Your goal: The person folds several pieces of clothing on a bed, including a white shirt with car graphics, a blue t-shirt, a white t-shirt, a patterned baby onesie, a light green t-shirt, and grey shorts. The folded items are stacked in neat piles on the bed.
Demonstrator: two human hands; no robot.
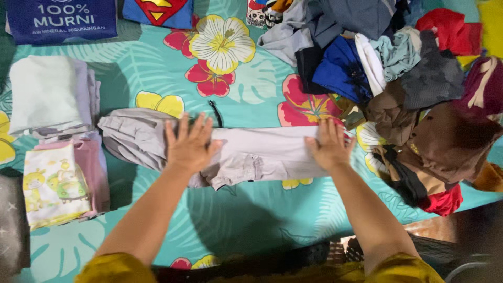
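A pale grey pair of trousers (262, 152) lies stretched flat, left to right, across a teal sheet printed with flowers (230, 68). My left hand (189, 144) presses flat on its middle-left part, fingers spread. My right hand (329, 145) presses flat on its right end, fingers apart. Neither hand grips the cloth. A thin black cord (215, 112) shows just above the trousers.
Folded stacks sit at the left: pale grey-green cloth (50, 94), and a cream printed piece on pink (55, 183). A heap of unfolded clothes (408, 84) in blue, brown, red and grey fills the right. A blue printed bag (60, 18) lies at the top left.
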